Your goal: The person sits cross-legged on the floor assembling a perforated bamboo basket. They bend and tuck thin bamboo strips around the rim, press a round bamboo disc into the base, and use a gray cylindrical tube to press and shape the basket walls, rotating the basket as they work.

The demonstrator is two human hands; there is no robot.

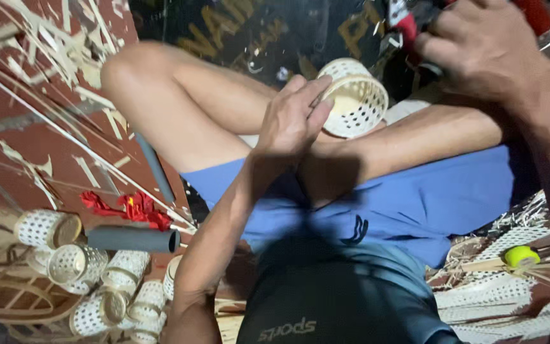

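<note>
I sit on the floor with my legs folded. My left hand (pixel 294 118) grips the rim of a small round woven bamboo basket (pixel 354 95) with a perforated wall, which rests on its side against my lower leg. My right hand (pixel 482 48) is raised at the top right, fingers closed around a red-handled tool (pixel 403 22) above the basket. The tool's working end is hidden behind the hand.
Several finished small woven baskets (pixel 84 264) lie heaped at the lower left beside a dark grey tube (pixel 133 239) and a red scrap (pixel 128 207). Bamboo strips (pixel 52 127) litter the red floor. Perforated woven sheets (pixel 504 293) and a yellow-green roll (pixel 521 256) lie at the lower right.
</note>
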